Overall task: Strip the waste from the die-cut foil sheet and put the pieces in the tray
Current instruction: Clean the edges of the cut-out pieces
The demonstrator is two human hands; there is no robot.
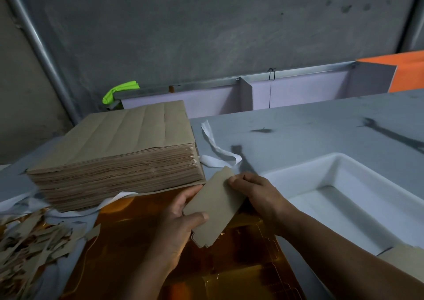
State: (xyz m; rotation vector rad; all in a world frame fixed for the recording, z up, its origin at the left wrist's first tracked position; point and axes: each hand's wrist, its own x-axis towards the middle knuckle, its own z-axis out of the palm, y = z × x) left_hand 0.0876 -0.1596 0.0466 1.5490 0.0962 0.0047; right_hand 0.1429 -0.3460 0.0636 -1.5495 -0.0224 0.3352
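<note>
Both hands, left and right, pinch one die-cut piece; uneven pull could crease it before the tray.

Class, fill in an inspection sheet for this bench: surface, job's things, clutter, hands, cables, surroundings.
Surface: grey table, with dark smears.
Job's things: die-cut piece, brown side up; gold foil sheet beneath it; white tray on the right; sheet stack on the left.
Clutter: scrap pile; white strips.
Hands: left hand and right hand both hold the piece.
Cables: thin wire hangs at the back.
Surroundings: grey wall; metal pipe.
</note>
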